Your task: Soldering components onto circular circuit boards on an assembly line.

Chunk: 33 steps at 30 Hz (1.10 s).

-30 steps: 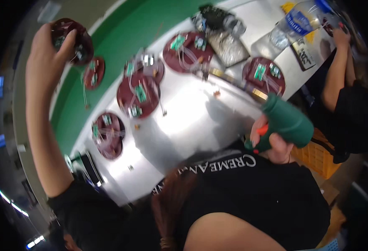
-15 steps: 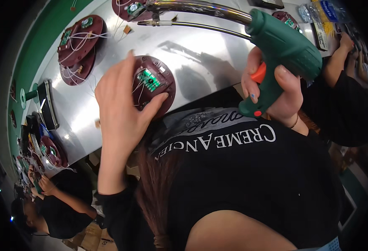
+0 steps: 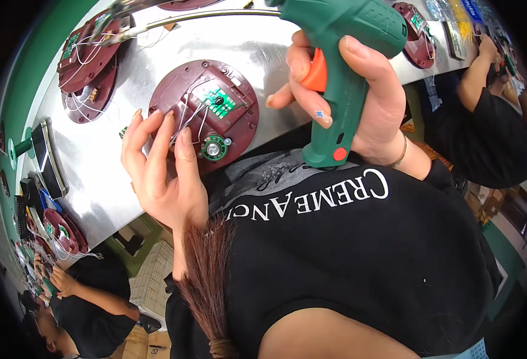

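board (image 3: 223, 107) already set in the maroon disc (image 3: 173, 87), wires (image 3: 202, 110) left slack, glue gun (image 3: 342, 90) clamped in right hand (image 3: 380, 102), left hand (image 3: 167, 173)'s pinch can't be told

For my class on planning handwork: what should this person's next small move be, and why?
Probably settle the white wires flat with the left hand: it is right by them, they run loosely over the disc, and the green gun in the right hand points away, toward the stacked discs.

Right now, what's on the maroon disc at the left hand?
A green circuit board, white wires and a round green part; the left hand hides some of the disc, lower left.
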Tool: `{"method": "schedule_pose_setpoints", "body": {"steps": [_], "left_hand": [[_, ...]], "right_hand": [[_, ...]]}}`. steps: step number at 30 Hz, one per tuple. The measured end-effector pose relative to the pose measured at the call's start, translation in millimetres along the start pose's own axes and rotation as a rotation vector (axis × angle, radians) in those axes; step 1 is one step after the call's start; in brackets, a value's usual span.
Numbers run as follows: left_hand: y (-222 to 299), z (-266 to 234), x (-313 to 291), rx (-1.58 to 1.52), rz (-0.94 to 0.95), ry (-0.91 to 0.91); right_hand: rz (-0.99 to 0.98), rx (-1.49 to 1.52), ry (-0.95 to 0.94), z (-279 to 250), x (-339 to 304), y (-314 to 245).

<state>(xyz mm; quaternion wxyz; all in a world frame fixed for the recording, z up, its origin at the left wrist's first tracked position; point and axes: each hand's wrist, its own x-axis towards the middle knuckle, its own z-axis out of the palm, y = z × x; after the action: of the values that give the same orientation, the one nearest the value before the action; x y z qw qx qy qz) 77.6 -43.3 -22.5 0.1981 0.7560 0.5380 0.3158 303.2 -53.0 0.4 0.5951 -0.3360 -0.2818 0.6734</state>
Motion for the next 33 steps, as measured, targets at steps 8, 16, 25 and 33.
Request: {"method": "schedule_pose_setpoints", "body": {"steps": [8,16,25,33], "left_hand": [[10.2,-6.4,27.0,0.071,0.094,-0.051],[-7.0,5.1,49.0,-0.042,0.232,-0.078],[5.4,-14.3,28.5,-0.534,-0.317,0.002],[-1.7,-14.1,25.2,-0.279,-0.054,-0.082]], "right_hand": [[-0.023,0.094,0.014,0.6,-1.3,6.4],[-0.068,0.143,-0.01,-1.9,-1.6,8.8],[-0.059,-0.416,0.026,-13.8,-27.9,-9.6],[0.092,-0.603,0.041,-15.8,-66.3,-16.0]]}}
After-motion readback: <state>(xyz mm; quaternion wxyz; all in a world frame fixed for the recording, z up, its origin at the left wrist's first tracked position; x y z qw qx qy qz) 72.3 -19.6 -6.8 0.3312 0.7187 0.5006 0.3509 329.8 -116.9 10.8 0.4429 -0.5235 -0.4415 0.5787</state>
